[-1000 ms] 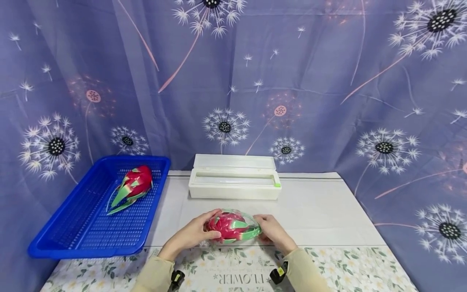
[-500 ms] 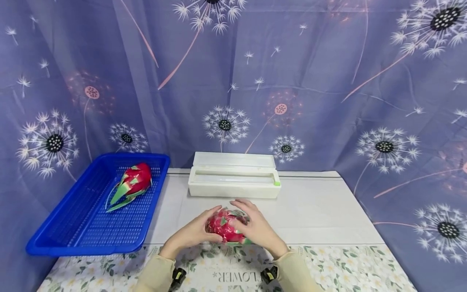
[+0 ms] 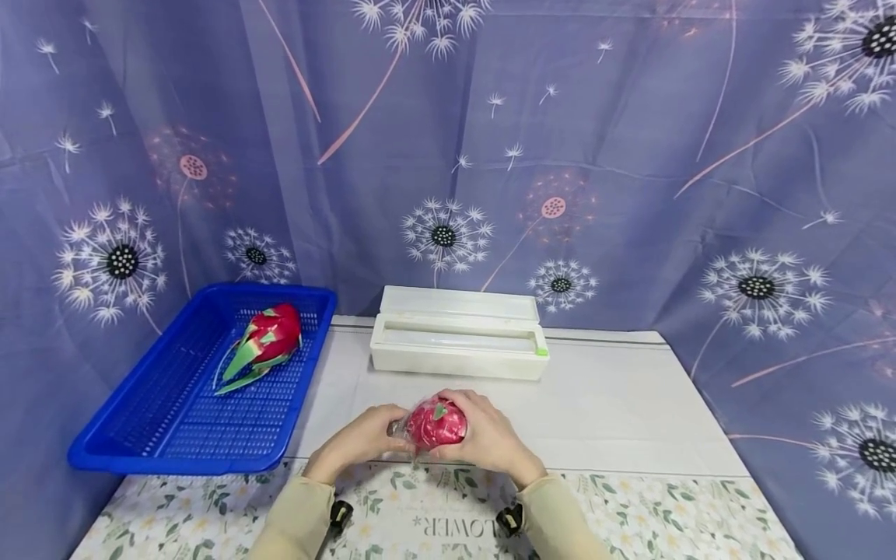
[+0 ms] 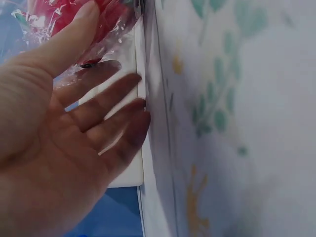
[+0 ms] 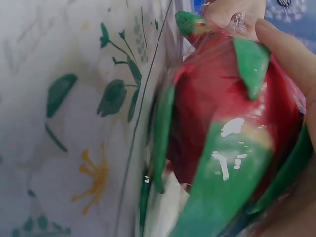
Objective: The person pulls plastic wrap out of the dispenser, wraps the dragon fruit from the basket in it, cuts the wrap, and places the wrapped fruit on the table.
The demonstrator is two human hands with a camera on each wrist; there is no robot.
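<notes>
A red dragon fruit (image 3: 437,425) with green scales is wrapped in clear film and sits between both hands near the front of the white surface. My right hand (image 3: 486,437) grips it from the right, thumb and fingers round its side. The right wrist view shows the film (image 5: 232,128) lying glossy over the red skin. On the fruit's left, my left hand (image 3: 364,441) is near the loose, crumpled film. In the left wrist view the fingers of this hand (image 4: 74,123) are spread, with the thumb against the wrapped end.
A white film dispenser box (image 3: 458,364) with its lid raised stands behind the hands. To the left, a blue basket (image 3: 182,459) holds another dragon fruit (image 3: 269,334). Flowered cloth (image 3: 644,505) covers the front edge, and a patterned curtain (image 3: 616,257) hangs behind.
My right hand has moved from the green end to grip the fruit's body. The fruit has turned, and the left hand has loosened from round it. The view has shifted slightly.
</notes>
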